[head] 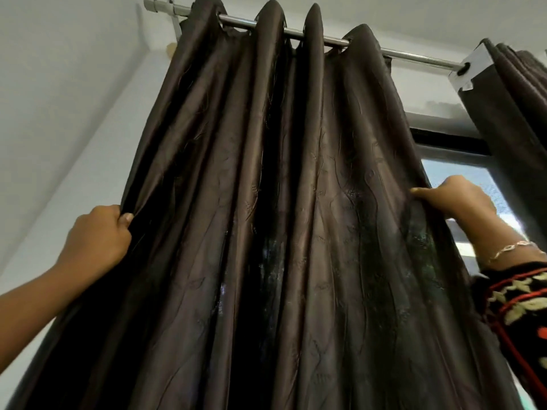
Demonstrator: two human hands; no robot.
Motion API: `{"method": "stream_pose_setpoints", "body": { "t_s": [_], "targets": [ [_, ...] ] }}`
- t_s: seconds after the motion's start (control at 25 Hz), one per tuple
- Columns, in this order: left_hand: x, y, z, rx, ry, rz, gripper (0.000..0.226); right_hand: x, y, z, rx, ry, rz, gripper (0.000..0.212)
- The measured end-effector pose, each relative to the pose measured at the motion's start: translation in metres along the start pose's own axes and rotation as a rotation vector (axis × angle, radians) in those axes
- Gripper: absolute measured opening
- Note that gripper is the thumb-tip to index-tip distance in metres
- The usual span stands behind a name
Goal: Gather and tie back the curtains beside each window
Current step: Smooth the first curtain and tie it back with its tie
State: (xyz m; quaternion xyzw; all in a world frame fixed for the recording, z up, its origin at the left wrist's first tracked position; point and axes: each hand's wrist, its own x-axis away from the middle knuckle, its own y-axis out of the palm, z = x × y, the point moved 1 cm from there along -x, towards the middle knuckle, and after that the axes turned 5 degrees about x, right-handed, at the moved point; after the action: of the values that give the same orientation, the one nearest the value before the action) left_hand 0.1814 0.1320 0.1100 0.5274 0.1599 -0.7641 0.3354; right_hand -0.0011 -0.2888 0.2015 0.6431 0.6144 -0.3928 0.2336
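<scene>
White wall [59, 99], rod [414, 56], second curtain [518, 119]

A metal rod [414, 57] slants from 11 o'clock down toward 2 o'clock. A white bracket [175, 19] holds it near its 11 o'clock end. A dark brown curtain [266, 173] hangs from it by eyelets, in deep folds. At 2 o'clock a second curtain [515, 93] hangs bunched, with a white card [470, 65] at its top.
</scene>
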Motion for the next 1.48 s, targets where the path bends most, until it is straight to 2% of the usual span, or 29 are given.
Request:
{"method": "stream_pose_setpoints", "body": {
  "t_s": [0.12,0.28,0.56,0.68,0.88,1.04,1.16,1.32,1.4,1.48],
  "targets": [
    [0.003,-0.007,0.004,0.014,0.003,-0.018,0.028,0.018,0.015,-0.011,0.048,-0.098,0.062,0.033],
    [0.006,-0.010,0.005,0.036,-0.003,-0.030,0.027,0.051,0.044,-0.059,0.025,-0.276,0.106,0.035],
    [-0.004,-0.019,-0.009,0.051,0.018,-0.034,0.026,0.094,0.052,-0.148,-0.084,-0.442,0.127,0.030],
    [-0.011,-0.026,-0.021,0.062,0.024,-0.029,0.026,0.124,0.066,-0.195,-0.106,-0.575,0.091,0.030],
    [-0.021,-0.033,-0.032,0.041,0.060,-0.047,0.026,0.154,0.065,-0.255,-0.178,-0.593,0.044,0.032],
    [-0.025,-0.041,-0.039,0.086,0.072,-0.055,0.025,0.184,0.061,-0.300,-0.232,-0.719,-0.006,0.031],
    [-0.026,-0.047,-0.041,0.118,0.080,-0.056,0.025,0.190,0.062,-0.303,-0.243,-0.700,0.005,0.032],
    [-0.020,-0.045,-0.034,0.166,0.079,-0.065,0.027,0.179,0.058,-0.262,-0.181,-0.586,0.086,0.033],
    [-0.017,-0.043,-0.030,0.197,0.072,-0.071,0.027,0.171,0.051,-0.232,-0.103,-0.522,0.166,0.032],
    [-0.013,-0.040,-0.023,0.218,0.062,-0.079,0.027,0.164,0.044,-0.201,0.026,-0.462,0.177,0.038]
  ]
}}
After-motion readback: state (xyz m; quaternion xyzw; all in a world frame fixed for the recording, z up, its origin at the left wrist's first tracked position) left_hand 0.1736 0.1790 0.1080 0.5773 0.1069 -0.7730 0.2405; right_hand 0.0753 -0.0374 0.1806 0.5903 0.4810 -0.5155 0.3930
